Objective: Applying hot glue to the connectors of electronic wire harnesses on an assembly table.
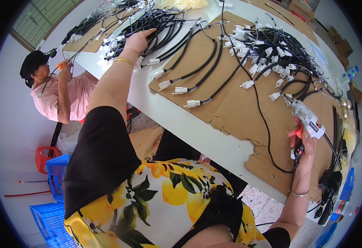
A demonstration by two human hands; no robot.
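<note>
My left hand (138, 41) reaches across the table to a pile of black cables (158, 20) with white connectors. One finger is stretched out over the cables; the others are partly hidden, and no cable shows lifted in the hand. In my right hand (307, 144) is a white hot glue gun (307, 118) with a red trigger, its nozzle up and to the left. The nozzle is close to white connectors of a second, larger cable pile (271, 49). Between the piles, several separate cables (203, 84) lie spread out, their white connectors toward me.
Brown cardboard (230, 107) with a torn near edge covers part of the white table (168, 118). The glue gun's black cord hangs toward a black adapter (330, 182) at the right. At the left, a person in pink (71, 93) works; blue crates (57, 177) stand below.
</note>
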